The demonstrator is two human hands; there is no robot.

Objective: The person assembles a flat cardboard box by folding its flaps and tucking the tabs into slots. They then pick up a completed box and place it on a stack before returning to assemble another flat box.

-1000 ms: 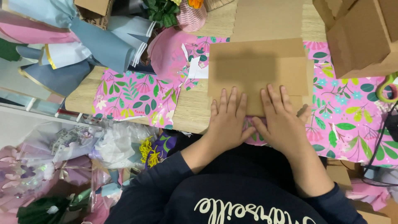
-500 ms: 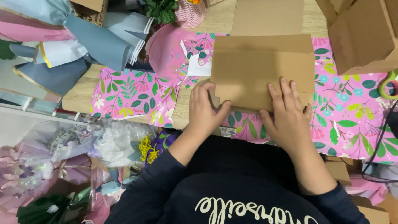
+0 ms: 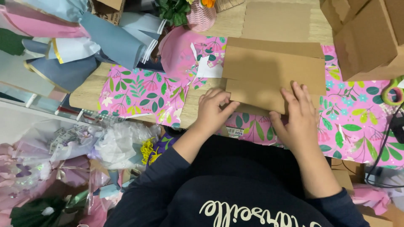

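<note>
A flat brown cardboard piece [image 3: 273,71] lies on pink floral wrapping paper [image 3: 139,90] on a wooden table [image 3: 84,94]. My left hand [image 3: 212,111] pinches the cardboard's near left corner, fingers curled at its edge. My right hand [image 3: 296,120] lies flat on the near edge of the cardboard, fingers spread and pressing down. A small white paper scrap [image 3: 208,67] rests just left of the cardboard.
An open cardboard box [image 3: 366,38] stands at the back right. Rolled blue, pink and white paper sheets [image 3: 105,40] pile at the back left. A pink basket with a plant [image 3: 200,14] sits behind. A green tape ring [image 3: 393,90] lies far right. Cellophane and bouquets [image 3: 63,159] fill the floor left.
My left hand has slid left from the middle of the cardboard to its near left corner. My right hand stays pressing on the near edge.
</note>
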